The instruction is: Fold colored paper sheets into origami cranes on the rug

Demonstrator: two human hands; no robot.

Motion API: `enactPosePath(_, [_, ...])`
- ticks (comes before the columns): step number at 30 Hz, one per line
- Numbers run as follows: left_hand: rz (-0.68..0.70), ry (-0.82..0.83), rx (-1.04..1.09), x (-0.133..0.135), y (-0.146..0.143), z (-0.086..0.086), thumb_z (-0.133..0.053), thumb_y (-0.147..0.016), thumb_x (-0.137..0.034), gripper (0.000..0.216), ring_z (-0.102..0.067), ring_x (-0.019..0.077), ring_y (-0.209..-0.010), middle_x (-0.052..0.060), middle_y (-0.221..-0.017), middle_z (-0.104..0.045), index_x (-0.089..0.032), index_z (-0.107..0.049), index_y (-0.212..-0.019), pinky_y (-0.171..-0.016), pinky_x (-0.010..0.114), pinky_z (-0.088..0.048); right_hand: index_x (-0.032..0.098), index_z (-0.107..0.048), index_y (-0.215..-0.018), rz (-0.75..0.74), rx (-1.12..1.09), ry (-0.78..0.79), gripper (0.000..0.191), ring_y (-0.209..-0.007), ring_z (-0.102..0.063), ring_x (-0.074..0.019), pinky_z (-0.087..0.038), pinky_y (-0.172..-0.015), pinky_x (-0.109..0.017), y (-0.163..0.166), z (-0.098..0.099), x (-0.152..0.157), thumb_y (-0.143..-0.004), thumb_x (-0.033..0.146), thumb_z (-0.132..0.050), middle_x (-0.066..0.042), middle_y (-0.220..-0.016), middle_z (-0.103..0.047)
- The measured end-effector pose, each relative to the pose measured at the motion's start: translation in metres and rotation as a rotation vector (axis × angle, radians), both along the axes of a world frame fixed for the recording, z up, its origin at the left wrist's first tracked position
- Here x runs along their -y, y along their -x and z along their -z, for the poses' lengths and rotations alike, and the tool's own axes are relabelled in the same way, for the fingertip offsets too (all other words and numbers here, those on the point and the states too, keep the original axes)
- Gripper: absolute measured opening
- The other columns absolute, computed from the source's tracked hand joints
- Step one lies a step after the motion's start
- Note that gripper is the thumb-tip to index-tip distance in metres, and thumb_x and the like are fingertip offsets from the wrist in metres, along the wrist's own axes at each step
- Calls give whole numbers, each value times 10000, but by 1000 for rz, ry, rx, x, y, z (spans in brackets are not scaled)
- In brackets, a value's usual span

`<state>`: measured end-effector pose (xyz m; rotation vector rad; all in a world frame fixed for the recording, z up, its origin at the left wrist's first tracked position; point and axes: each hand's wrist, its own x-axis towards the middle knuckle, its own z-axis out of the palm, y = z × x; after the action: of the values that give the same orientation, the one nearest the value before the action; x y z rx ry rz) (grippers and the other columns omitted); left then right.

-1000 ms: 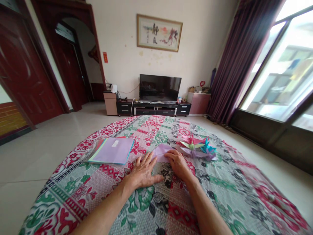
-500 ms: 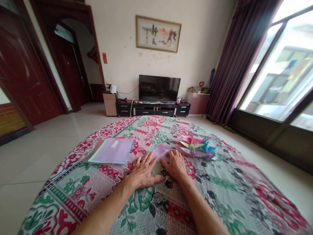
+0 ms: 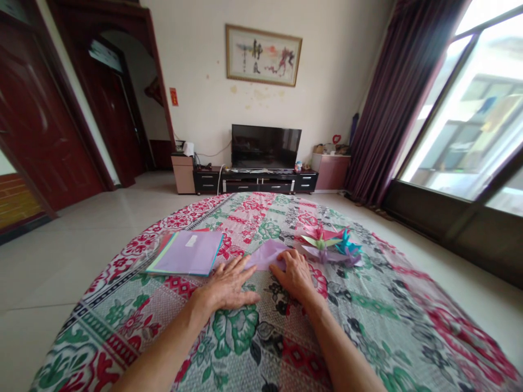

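Observation:
A folded piece of purple paper [image 3: 265, 253] lies flat on the table in front of me. My left hand [image 3: 232, 284] rests palm down with fingers stretched out, its fingertips at the paper's left edge and its thumb apart, pointing right over the cloth. At the paper's right end, my right hand [image 3: 296, 273] has bent fingers pressed onto it, the thumb tucked close by; the fingers cover that corner. Just beyond the right hand stand several folded paper cranes, among them a blue crane [image 3: 346, 244] and a green crane [image 3: 319, 242], partly overlapping pink and purple ones.
A stack of coloured paper sheets [image 3: 188, 252], purple on top, lies to the left. The round table carries a flowered tablecloth [image 3: 245, 329]. Past its far edge stand a low black TV cabinet [image 3: 245, 185] and a television [image 3: 266, 148]. A dark curtain [image 3: 398, 103] hangs by the window.
My left hand has slid left and slightly toward me along the paper, uncovering more of its left part. The right hand stays almost in place on the paper's right end.

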<state>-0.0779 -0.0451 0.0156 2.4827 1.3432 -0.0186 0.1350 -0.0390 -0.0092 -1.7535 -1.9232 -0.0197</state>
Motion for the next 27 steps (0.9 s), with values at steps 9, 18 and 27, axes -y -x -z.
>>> enactPosePath(9, [-104,-225,51,-17,-6,-21,-419,-836,-303,280,-588,217,-998,93,-1029,-651,-194,-663,-917,-924,337,-417,206,-586,-1071,15,15,62,363,-974,-492,-235,-345,-850,-333,1,-2,-2,-772,408,-552,-88,-1110,-541])
enactPosePath(18, [-328,-406,184,-45,-47,9,-413,-839,-221,341,-588,218,-970,115,-1013,-634,-186,-569,-1140,-865,307,-432,190,-586,-1060,45,27,-2,389,-998,-477,-278,-333,-850,-402,10,-1,-1,-722,384,-574,-123,-1128,-531])
enactPosePath(27, [-617,-340,417,-51,-36,7,-430,-777,-149,323,-625,213,-892,99,-936,-695,-171,-629,-1030,-767,265,-432,217,-584,-893,-236,-11,-177,206,-1100,-432,-242,-166,-1003,-441,15,-17,8,-700,288,-581,-47,-992,-616])
